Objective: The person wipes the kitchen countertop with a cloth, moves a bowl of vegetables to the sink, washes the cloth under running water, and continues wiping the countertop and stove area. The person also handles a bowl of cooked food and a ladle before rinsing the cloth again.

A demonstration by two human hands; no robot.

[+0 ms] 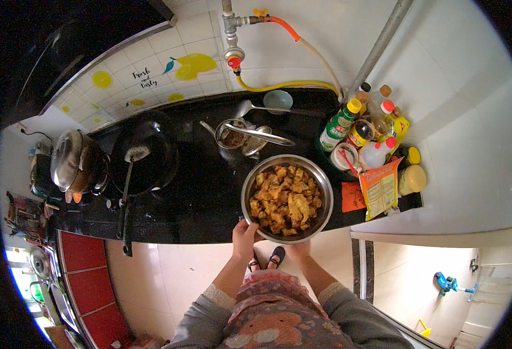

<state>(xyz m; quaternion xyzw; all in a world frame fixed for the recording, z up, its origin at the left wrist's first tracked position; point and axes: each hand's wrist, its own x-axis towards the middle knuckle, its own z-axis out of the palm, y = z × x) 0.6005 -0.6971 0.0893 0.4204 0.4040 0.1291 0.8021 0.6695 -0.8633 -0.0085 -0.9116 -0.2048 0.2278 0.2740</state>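
A round stainless steel bowl (324, 200) is in front of me at the counter's near edge, its near side jutting over the floor. Browned, chunky pieces of food (285, 200) fill much of it. My left hand (245, 237) is closed on the bowl's near left rim, thumb at the edge. Against the near right underside is my right hand (298, 250), its fingers hidden beneath the bowl. Both hands appear to hold the bowl.
On the black counter (203, 215), a wok (151, 139) with a long-handled spatula (129, 174) lies left, beside a lidded pot (67, 160). Behind the bowl are a small metal pot (232, 138) and a pale bowl (278, 100). Bottles (340, 125) and an orange packet (381, 189) crowd the right.
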